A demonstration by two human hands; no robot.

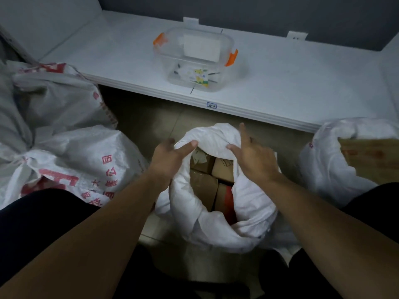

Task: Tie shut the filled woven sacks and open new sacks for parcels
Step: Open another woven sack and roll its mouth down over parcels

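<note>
**Several sacks crowd the floor; the middle one is open**

A white tabletop point(280, 87) runs across the far side, low and wide, with a dark wall behind it. To the left, two filled sacks point(71, 160) with red print are slumped against each other, and the nearer one reaches almost to the left forearm. The open sack point(216, 223) stands on the tiled floor point(149, 119) between the person's dark-clad legs point(43, 223), its white rim rolled down in a thick fold. To the right, another white sack point(332, 167) leans in with a brown carton point(371, 156) showing at its mouth.

On the tabletop, well apart from the sacks, sits a clear plastic box point(194, 59) with orange latches. Inside the open sack, brown cardboard parcels point(205, 180) are packed close together, one with a red band.

The left grip point(170, 156) pinches the far rim, thumb laid over the fold and fingers behind it. The right grip point(252, 156) is released: its forefinger points up and its thumb touches the rim. A small label point(211, 105) sits on the tabletop's front edge.
</note>
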